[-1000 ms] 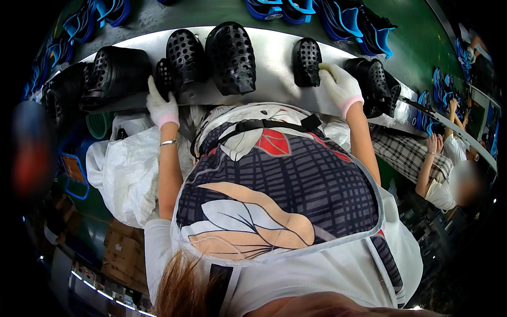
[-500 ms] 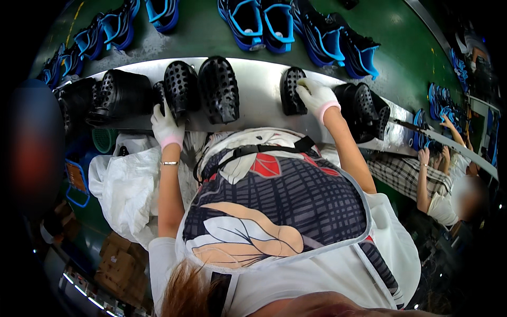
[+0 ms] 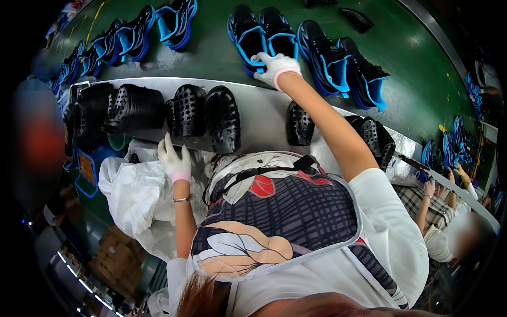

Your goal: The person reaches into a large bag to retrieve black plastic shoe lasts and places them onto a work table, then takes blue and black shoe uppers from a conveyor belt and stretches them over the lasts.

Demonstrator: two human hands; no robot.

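My right hand [image 3: 279, 67], in a white glove with a pink cuff, reaches across to the heel of a black-and-blue sneaker [image 3: 247, 45]. Its fingers close on the sneaker's blue-edged collar. Tight beside that sneaker stands its mate [image 3: 278, 33]. Gloved the same way, my left hand [image 3: 174, 159] is empty, thumb and fingers spread, at the near edge of a metal ledge [image 3: 259, 108]. Just beyond it on the ledge stand black perforated shoe-tree pieces [image 3: 189, 110], and another such piece [image 3: 222, 119] is to their right. A single piece [image 3: 300, 124] lies under my right forearm.
More sneakers [image 3: 323, 55] line the green belt [image 3: 211, 55]. Stacked black pieces [image 3: 134, 107] sit at the ledge's left, others [image 3: 372, 137] at its right. A white sack [image 3: 129, 190] hangs by my left arm. At far right another person's hands [image 3: 429, 188] are near sneakers.
My right hand has left the single black piece and moved forward to the sneaker. My left hand has drawn back from the black pieces and opened. The view has shifted.
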